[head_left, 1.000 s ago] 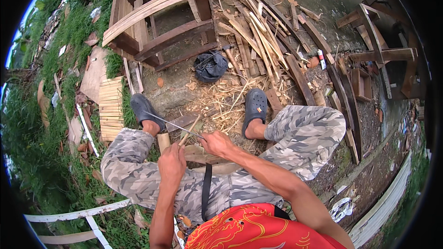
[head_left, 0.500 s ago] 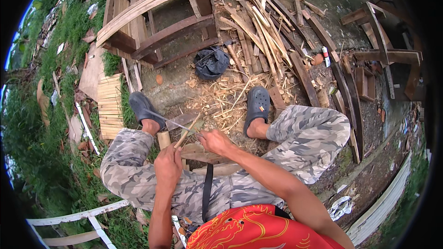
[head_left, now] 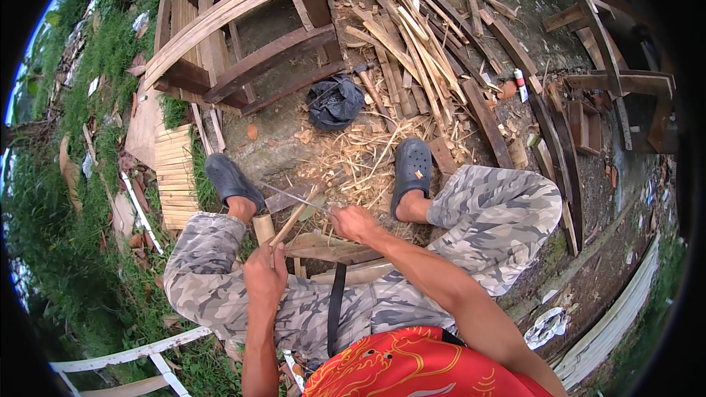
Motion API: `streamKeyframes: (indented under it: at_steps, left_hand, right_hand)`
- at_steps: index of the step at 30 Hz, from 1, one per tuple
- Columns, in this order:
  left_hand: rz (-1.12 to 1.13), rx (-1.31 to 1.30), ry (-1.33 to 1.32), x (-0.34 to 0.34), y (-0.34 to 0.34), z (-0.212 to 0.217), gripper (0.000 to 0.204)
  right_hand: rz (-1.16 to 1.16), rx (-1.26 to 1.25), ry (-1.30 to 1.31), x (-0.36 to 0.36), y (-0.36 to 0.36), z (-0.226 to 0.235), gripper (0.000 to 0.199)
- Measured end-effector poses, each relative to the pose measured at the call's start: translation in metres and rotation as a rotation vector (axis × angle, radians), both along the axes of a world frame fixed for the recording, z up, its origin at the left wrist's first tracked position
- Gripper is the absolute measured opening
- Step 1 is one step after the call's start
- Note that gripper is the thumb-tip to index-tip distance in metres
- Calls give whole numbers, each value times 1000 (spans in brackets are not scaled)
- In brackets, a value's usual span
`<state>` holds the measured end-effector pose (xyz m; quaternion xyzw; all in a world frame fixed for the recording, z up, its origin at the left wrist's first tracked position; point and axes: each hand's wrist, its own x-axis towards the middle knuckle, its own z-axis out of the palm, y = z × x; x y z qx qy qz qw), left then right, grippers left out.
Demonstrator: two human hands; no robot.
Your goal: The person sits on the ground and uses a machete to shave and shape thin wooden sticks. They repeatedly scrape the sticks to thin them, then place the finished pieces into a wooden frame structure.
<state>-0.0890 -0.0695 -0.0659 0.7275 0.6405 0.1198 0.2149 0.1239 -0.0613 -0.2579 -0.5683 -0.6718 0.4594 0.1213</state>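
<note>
My left hand (head_left: 265,278) is closed around the near end of a narrow wooden strip (head_left: 290,224), which slants up and away to the right. My right hand (head_left: 356,223) grips a knife (head_left: 298,198) with a long, thin grey blade. The blade crosses the strip close to its far end; its handle is hidden in my fingers. Beneath my hands, between my legs, lies a curved wooden board (head_left: 331,247). A short pale wooden piece (head_left: 262,229) stands just beyond my left hand. Pale shavings (head_left: 368,158) cover the ground between my feet.
A wooden frame (head_left: 268,66) stands at the far left, with a black plastic bag (head_left: 334,102) and a hammer (head_left: 376,95) right of it. Wood strips (head_left: 419,44) are piled beyond my right foot. Bundled slats (head_left: 175,176) lie left, a white metal frame (head_left: 132,356) near left.
My right hand has shifted slightly right, drawing the blade along with it. My left hand has come a little nearer to me with the strip. The whole view has also shifted slightly.
</note>
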Motion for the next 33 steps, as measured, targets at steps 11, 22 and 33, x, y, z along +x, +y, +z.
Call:
streamKeyframes:
  at_steps: [11, 22, 33]
  left_hand:
    - [12, 26, -63, -1, 3, -3, 17]
    - [65, 15, -79, -2, 6, -2, 21]
    - [216, 25, -129, -5, 5, -11, 21]
  right_hand:
    - [37, -58, -95, 21, 8, -46, 29]
    - [49, -301, -284, 33, 1, -90, 32]
    - [-74, -82, -73, 2, 17, -11, 34]
